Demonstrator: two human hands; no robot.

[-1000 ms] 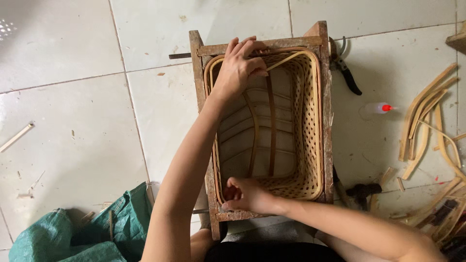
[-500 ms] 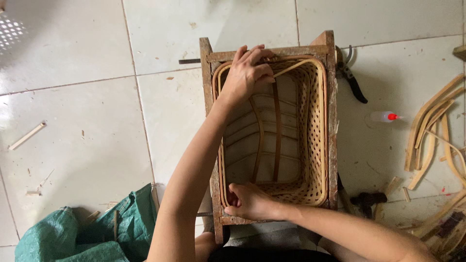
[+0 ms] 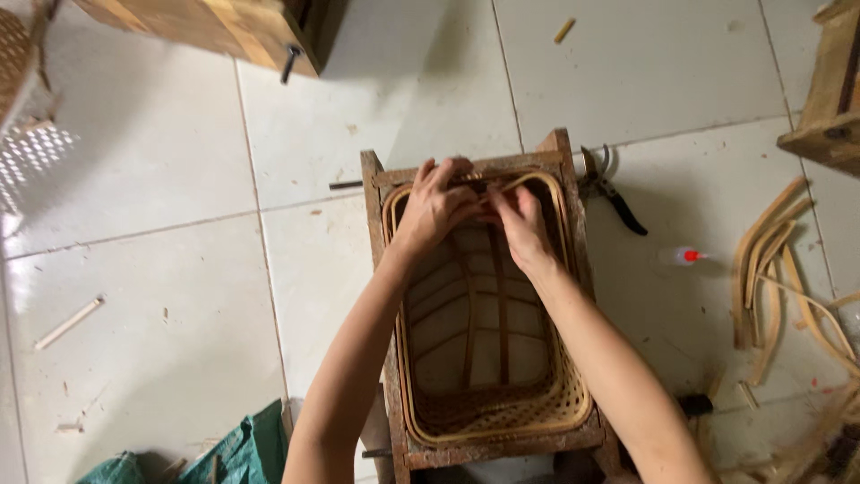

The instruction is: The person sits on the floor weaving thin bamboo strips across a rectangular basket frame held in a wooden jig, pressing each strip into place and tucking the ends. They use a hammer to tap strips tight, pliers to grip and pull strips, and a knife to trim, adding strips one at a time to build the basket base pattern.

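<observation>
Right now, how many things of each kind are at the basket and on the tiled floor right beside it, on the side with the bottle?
Hands on the far rim: 2, left hand and right hand
Woven basket: 1
Wooden frame around it: 1
Black-handled cutters: 1
Small bottle with red cap: 1
Total: 6

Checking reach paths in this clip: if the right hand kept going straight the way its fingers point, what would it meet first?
The right hand points up-left toward the basket far rim, where the left hand fingers already sit; it would likely meet those first, though depth is unclear.
</observation>
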